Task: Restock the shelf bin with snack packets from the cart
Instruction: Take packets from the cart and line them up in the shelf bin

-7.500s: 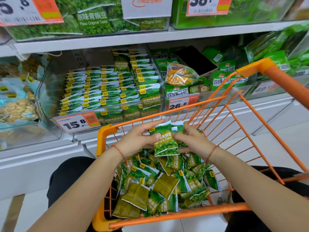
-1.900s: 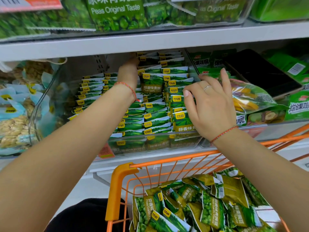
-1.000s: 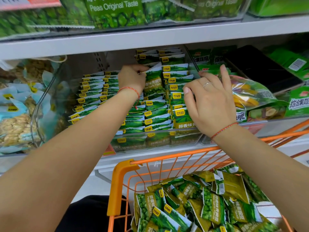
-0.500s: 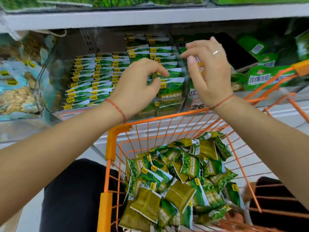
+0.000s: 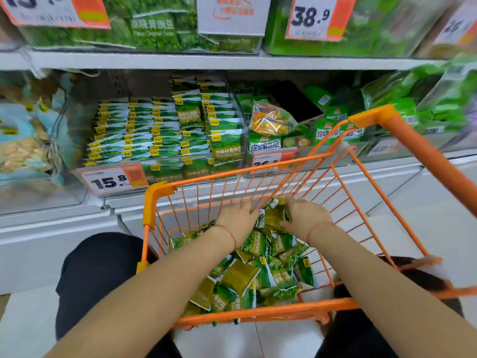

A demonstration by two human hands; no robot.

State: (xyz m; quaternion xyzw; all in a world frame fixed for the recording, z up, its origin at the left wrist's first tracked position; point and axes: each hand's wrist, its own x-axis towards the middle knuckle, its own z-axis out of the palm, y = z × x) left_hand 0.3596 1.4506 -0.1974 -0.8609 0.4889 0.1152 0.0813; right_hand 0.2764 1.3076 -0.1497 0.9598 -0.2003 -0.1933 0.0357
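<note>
An orange wire cart point(image 5: 258, 312) stands in front of me, with a loose pile of green snack packets point(image 5: 258, 275) in it. Both hands are down at the cart's far end. My right hand point(image 5: 305, 215) pinches an olive-green packet point(image 5: 272, 218) between thumb and fingers. My left hand point(image 5: 238, 218) lies palm down on the pile beside that packet, fingers curled; its grip is hidden. Behind the cart, the clear shelf bin point(image 5: 180, 169) holds several tidy rows of the same green packets point(image 5: 154, 130), the right rows higher than the left.
A 15.8 price tag point(image 5: 113, 179) hangs on the bin's front. To its right another bin holds mixed vegetable crisp bags point(image 5: 269, 120). A bin of pale snacks point(image 5: 23, 151) sits left. Large pea bags point(image 5: 154, 27) fill the shelf above. My dark-clothed knees flank the cart.
Both hands have left the shelf bin, empty, and dropped into the far end of the cart. My view has tilted down. The right hand now grips a packet.
</note>
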